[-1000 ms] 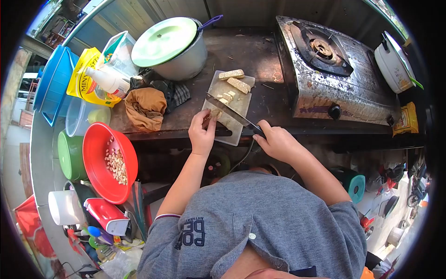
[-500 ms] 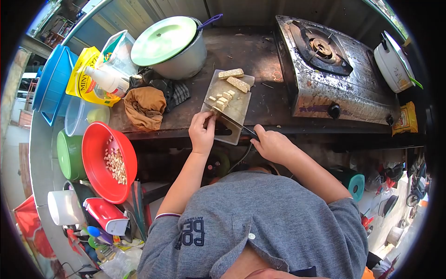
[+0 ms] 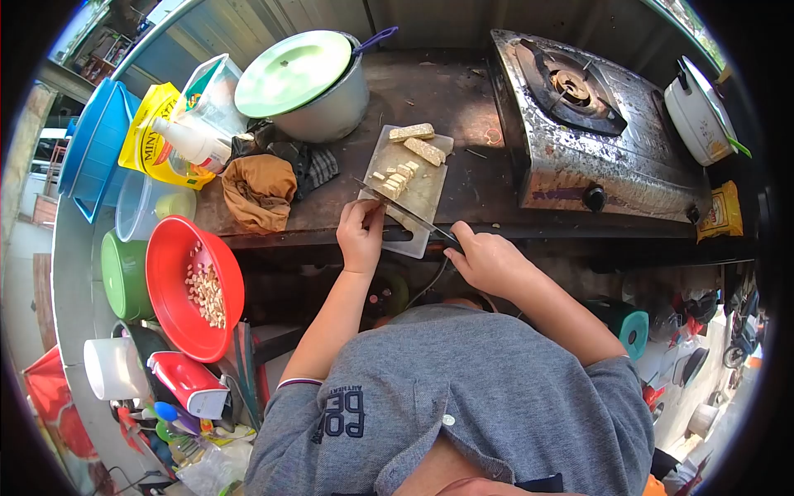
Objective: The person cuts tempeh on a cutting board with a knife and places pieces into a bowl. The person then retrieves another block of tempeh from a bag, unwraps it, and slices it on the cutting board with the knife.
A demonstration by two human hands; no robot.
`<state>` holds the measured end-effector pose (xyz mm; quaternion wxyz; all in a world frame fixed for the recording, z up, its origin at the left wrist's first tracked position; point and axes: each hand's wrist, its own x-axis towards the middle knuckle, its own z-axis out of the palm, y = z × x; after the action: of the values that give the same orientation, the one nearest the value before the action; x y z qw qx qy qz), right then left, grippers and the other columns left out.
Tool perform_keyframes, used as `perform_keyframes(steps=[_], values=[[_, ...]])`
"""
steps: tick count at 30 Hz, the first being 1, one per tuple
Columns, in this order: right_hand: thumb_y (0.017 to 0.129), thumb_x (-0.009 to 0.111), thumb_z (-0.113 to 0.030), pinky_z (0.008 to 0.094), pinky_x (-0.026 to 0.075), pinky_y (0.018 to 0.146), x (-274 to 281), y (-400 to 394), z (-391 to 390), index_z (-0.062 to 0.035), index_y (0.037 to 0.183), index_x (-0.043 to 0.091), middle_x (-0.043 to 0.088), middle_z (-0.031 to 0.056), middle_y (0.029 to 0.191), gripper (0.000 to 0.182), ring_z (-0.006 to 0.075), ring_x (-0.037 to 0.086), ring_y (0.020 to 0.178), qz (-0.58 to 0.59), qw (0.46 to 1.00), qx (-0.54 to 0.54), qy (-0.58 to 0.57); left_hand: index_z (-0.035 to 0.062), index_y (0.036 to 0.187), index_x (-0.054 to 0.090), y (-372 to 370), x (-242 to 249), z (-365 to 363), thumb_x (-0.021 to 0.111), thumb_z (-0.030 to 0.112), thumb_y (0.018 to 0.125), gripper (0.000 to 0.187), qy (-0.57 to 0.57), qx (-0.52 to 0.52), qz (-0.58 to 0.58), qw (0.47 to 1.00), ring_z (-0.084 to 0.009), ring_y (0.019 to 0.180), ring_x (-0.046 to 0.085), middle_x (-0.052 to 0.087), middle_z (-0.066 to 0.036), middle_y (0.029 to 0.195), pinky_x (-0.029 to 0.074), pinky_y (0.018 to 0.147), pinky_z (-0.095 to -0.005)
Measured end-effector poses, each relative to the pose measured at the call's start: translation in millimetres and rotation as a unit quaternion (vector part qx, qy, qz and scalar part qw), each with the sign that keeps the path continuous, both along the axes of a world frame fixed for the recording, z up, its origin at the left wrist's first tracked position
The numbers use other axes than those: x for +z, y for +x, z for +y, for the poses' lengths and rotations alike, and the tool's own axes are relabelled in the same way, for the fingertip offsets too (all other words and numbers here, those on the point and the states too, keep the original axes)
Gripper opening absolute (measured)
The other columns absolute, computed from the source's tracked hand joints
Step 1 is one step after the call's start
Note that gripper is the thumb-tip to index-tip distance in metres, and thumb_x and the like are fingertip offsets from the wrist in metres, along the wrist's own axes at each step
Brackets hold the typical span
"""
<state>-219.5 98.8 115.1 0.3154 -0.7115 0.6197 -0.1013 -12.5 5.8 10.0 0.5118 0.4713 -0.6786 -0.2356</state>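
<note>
My right hand [image 3: 488, 256] is closed round the handle of a knife [image 3: 404, 212], whose blade lies slantwise over the lower part of a pale cutting board [image 3: 428, 192]. On the blade's near left side is my left hand [image 3: 361, 231], its fingers pressed together at the board's left edge; what they hold, if anything, is hidden. Just beyond the blade sit several small cut tempeh pieces [image 3: 394, 183]. Two longer tempeh strips [image 3: 424, 150] rest at the board's far end.
A lidded pot [image 3: 331, 112] and a brown cloth [image 3: 258, 192] stand left of the board. A gas stove [image 3: 571, 157] is on the right. A red basin [image 3: 186, 322] holding small pieces, a green basin [image 3: 122, 277] and a yellow pouch [image 3: 149, 136] are at left.
The knife blade has tilted, and more of its length and tip now show across the board. Both hands have barely moved.
</note>
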Motion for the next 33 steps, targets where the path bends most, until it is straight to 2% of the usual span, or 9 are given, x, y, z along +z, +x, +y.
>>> perform_keyframes(steps=[12, 15, 17, 18, 19, 21, 27, 30, 33], values=[[0.093, 0.052, -0.026, 0.0525, 0.049, 0.065, -24.4, 3.3, 3.9, -0.0001, 0.099, 0.041, 0.063, 0.0250, 0.073, 0.029, 0.0444, 0.062, 0.073, 0.017, 0.999, -0.011, 0.035, 0.0015, 0.088, 0.065, 2.1, 0.8, 0.4, 0.068, -0.001, 0.081, 0.008, -0.031, -0.001, -0.024, 0.999, -0.0184, 0.073, 0.063, 0.063, -0.009, 0.089, 0.051, 0.066, -0.0270], [0.093, 0.051, -0.027, 0.0532, 0.049, 0.066, -25.8, -3.3, -1.7, 0.0007, 0.099, 0.043, 0.063, 0.0258, 0.075, 0.030, 0.0461, 0.062, 0.075, 0.019, 0.999, -0.017, 0.034, 0.0001, 0.095, 0.063, 2.7, -2.3, 0.0, 0.068, -0.002, 0.081, 0.015, 0.025, -0.026, -0.019, 0.999, -0.0160, 0.083, 0.063, 0.061, -0.009, 0.096, 0.052, 0.072, -0.0267], [0.094, 0.051, -0.030, 0.0475, 0.050, 0.058, -30.5, -13.5, -11.7, 0.0005, 0.101, 0.044, 0.063, 0.0225, 0.072, 0.031, 0.0388, 0.064, 0.065, -0.073, 0.993, -0.026, 0.094, 0.0000, 0.102, 0.060, 1.7, -8.0, -0.4, 0.067, -0.003, 0.082, 0.022, 0.058, -0.056, 0.023, 0.996, -0.0173, 0.087, 0.064, 0.059, -0.009, 0.099, 0.054, 0.077, -0.0281], [0.095, 0.050, -0.032, 0.0377, 0.048, 0.048, -9.2, -16.3, -19.1, -0.0007, 0.102, 0.047, 0.059, 0.0150, 0.067, 0.032, 0.0241, 0.060, 0.052, -0.137, 0.958, -0.072, 0.243, 0.0000, 0.102, 0.060, 2.3, -7.4, -1.3, 0.067, -0.003, 0.082, 0.022, 0.056, -0.055, 0.022, 0.997, -0.0173, 0.087, 0.064, 0.059, -0.009, 0.099, 0.054, 0.077, -0.0281], [0.095, 0.050, -0.032, 0.0377, 0.048, 0.048, -5.9, -17.0, -19.2, -0.0007, 0.102, 0.047, 0.059, 0.0150, 0.067, 0.032, 0.0241, 0.060, 0.052, -0.138, 0.958, -0.069, 0.242, -0.0001, 0.104, 0.059, 3.1, -6.9, -1.6, 0.066, -0.003, 0.082, 0.024, 0.064, -0.050, 0.010, 0.997, -0.0179, 0.089, 0.064, 0.059, -0.010, 0.101, 0.054, 0.079, -0.0288], [0.096, 0.052, -0.029, 0.0276, 0.042, 0.041, -3.1, -22.2, -16.7, -0.0017, 0.102, 0.048, 0.050, 0.0035, 0.062, 0.028, 0.0096, 0.050, 0.045, -0.206, 0.945, -0.104, 0.231, -0.0002, 0.106, 0.058, 4.8, -7.6, -3.1, 0.065, -0.003, 0.082, 0.026, 0.073, -0.047, -0.002, 0.996, -0.0185, 0.091, 0.065, 0.058, -0.010, 0.103, 0.054, 0.081, -0.0295], [0.095, 0.052, -0.032, 0.0277, 0.041, 0.041, 9.7, -34.8, 0.5, -0.0008, 0.104, 0.049, 0.052, 0.0055, 0.064, 0.032, 0.0111, 0.051, 0.045, -0.228, 0.946, -0.161, 0.166, 0.0015, 0.107, 0.059, -2.2, -2.8, -16.6, 0.062, -0.001, 0.083, 0.025, 0.031, -0.044, -0.087, 0.995, -0.0245, 0.098, 0.063, 0.055, -0.014, 0.117, 0.051, 0.084, -0.0324], [0.098, 0.050, -0.028, 0.0252, 0.041, 0.040, 3.9, -43.4, 19.2, 0.0016, 0.115, 0.048, 0.048, 0.0005, 0.064, 0.034, 0.0071, 0.046, 0.044, -0.324, 0.895, -0.242, 0.188, 0.0032, 0.115, 0.056, -12.0, 1.8, -21.4, 0.057, 0.005, 0.084, 0.031, 0.045, -0.063, -0.085, 0.993, -0.0356, 0.121, 0.048, 0.048, -0.021, 0.132, 0.040, 0.100, -0.0393], [0.099, 0.047, -0.029, 0.0246, 0.041, 0.040, -1.5, -54.4, 36.3, 0.0006, 0.114, 0.048, 0.048, 0.0010, 0.065, 0.033, 0.0074, 0.046, 0.044, -0.369, 0.852, -0.255, 0.270, 0.0061, 0.120, 0.053, -21.5, -7.1, -32.2, 0.055, 0.007, 0.083, 0.037, 0.012, -0.069, -0.092, 0.993, -0.0377, 0.126, 0.044, 0.045, -0.024, 0.134, 0.038, 0.104, -0.0412]])
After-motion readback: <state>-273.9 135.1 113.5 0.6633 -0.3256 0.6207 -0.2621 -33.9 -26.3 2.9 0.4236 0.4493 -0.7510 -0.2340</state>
